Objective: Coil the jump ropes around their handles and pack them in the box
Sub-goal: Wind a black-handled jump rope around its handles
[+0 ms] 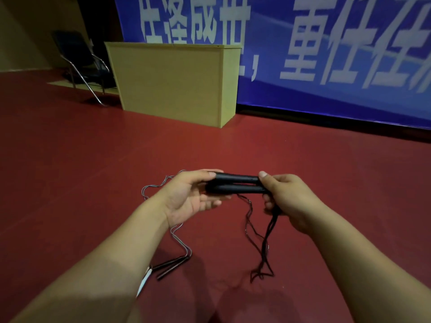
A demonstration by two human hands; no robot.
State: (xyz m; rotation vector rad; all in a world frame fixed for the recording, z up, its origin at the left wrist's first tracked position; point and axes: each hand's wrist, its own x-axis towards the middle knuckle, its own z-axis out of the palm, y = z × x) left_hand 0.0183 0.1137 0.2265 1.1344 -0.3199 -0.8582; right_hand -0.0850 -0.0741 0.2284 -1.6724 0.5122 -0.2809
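Both hands up in front, mid-air over the red floor (93, 159). Two black handles (235, 184) held side by side, horizontal. Left hand (189, 197) pinches their left ends, thumb on top, fingers curled under. Right hand (284, 199) clamps the right ends w/ thumb over, and its lower fingers also hold the thin dark cord (261, 241), which hangs down in loose loops to the floor.

Risk now, imo: that cord is slack & bunched at the bottom, so if winding starts w/o pulling it straight, it'll probably snag or knot on itself. Handles are only held at the tips — one could slide out of line & the pair splits once wraps go on.

A second rope (179, 241), greyish, lies on the floor under the left forearm, close by; the hanging cord could drag into it & tangle.

No box in sight. Wooden cabinet (172, 82) and chair (81, 64) sit well back by the blue banner (326, 43).
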